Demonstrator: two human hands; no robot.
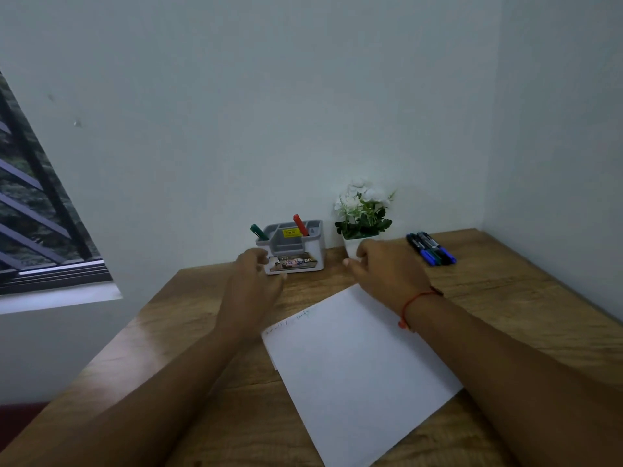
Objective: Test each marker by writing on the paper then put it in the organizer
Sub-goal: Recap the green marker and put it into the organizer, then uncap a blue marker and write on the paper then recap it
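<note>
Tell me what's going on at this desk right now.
A person is partway through testing markers. A green marker and a red marker stand in the grey organizer, and the paper carries faint scribbles. Several loose markers lie at the far right. The left hand and right hand hold nothing, near the organizer.

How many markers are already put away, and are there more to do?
Two look done: a green marker and a red marker stand in the organizer, and the paper has faint scribbles near its top edge. Neither the left hand nor the right hand holds anything. A bunch of markers lies on the table, still to test.
</note>
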